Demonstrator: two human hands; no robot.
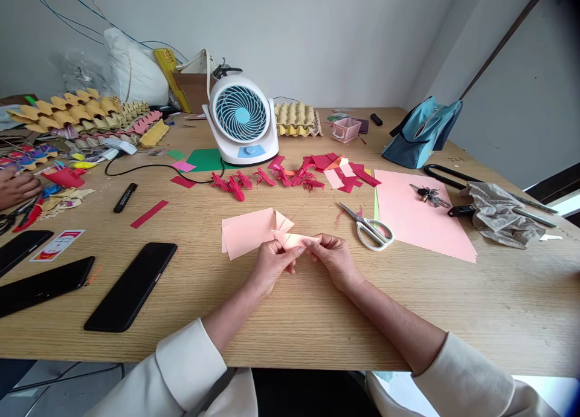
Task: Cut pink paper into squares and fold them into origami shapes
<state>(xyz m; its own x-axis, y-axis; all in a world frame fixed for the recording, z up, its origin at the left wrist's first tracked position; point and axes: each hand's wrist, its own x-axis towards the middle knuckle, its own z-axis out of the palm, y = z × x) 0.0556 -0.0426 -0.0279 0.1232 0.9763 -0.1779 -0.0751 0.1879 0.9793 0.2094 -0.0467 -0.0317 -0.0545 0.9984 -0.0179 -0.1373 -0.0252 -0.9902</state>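
Observation:
Between my two hands is a folded piece of pale pink paper [292,240], held just above the table. My left hand [273,266] pinches its left part between thumb and fingers. The right end is pinched by my right hand [334,258]. Just behind and to the left lie pink paper strips [248,231], partly overlapping, with a small folded pink piece [283,221] at their right end. White-handled scissors [372,231] rest to the right, blades pointing away. Beyond my hands stretches a row of folded red paper figures [264,176].
A white fan [242,121] stands at the back. Large pink sheets [421,217] with keys [429,196] lie right, near a blue bag [422,133]. Black phones [131,287] and a marker [125,198] are on the left. Another person's hand [18,186] is at the far left.

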